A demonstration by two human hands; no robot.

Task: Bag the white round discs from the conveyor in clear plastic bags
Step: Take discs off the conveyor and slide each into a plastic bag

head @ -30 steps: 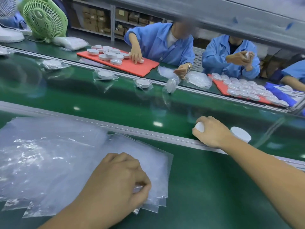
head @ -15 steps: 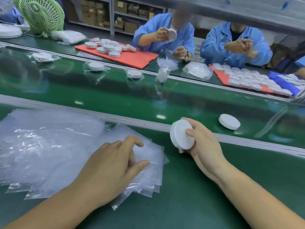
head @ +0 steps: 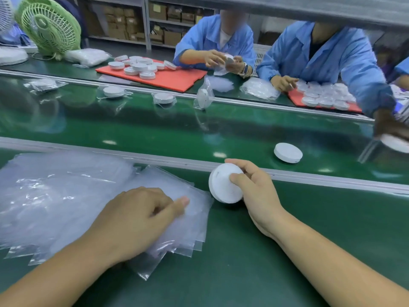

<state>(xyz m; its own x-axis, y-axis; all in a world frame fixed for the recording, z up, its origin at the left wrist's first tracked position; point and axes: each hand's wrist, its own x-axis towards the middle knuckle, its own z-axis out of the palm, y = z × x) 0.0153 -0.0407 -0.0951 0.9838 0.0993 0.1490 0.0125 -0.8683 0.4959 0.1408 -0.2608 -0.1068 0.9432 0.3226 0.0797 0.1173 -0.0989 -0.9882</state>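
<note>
On the green table (head: 287,229) close to me, I see two bare hands at work; the right hand (head: 254,191) has its fingers and thumb curled round a white disc (head: 223,185), holding it up on its edge just above the table, with its flat face turned to the left; the disc is right next to the corner of the clear bags (head: 55,196); the bags lie in a flat, messy stack on the left side of the table; the left hand (head: 137,218) rests on that stack with its fingers bent and its thumb stretched out, pinching the top bag near the right edge of the stack; past a silver rail (head: 155,159) is the shiny green conveyor (head: 155,129); one loose disc (head: 287,152) lies flat on it, near the rail and a little to the right of the held disc; at the far edge of the conveyor sit three bagged discs (head: 163,98), and the third one stands tilted; behind them is a red mat (head: 177,82) with a pile of discs (head: 139,67) on it; two people in blue coats (head: 327,54) sit across from me, and their hands are busy with discs and bags; a green fan (head: 47,25) stands at the far left; at the right edge a blurry hand is on another disc.
</note>
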